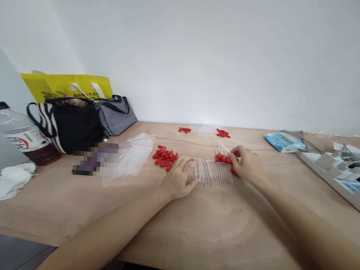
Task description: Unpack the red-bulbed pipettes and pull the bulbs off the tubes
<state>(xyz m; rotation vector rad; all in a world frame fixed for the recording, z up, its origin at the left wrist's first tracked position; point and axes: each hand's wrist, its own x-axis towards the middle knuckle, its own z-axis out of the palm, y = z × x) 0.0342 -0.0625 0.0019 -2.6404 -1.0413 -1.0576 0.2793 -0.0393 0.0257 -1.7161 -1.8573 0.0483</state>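
Observation:
My left hand (180, 179) lies on the left end of a row of thin clear tubes (211, 173), its thumb and fingers stretched apart. Beside it, to the left, is a loose heap of red rubber bulbs (165, 156). Past the right end of the row, my right hand (242, 160) has its thumb and fingertips pinched together; what they grip is hidden. More red bulbs (223, 158) sit right by its fingertips, over or on some clear tubes. Another red piece shows under that hand.
Farther back are two small groups of red bulbs (185, 130) and a clear bag (205, 129). Clear plastic bags (132, 158), a bottle (28, 136), tissue (8, 182) and a black bag (72, 125) are on the left. A blue packet (284, 142) and power strip (337, 179) stand right.

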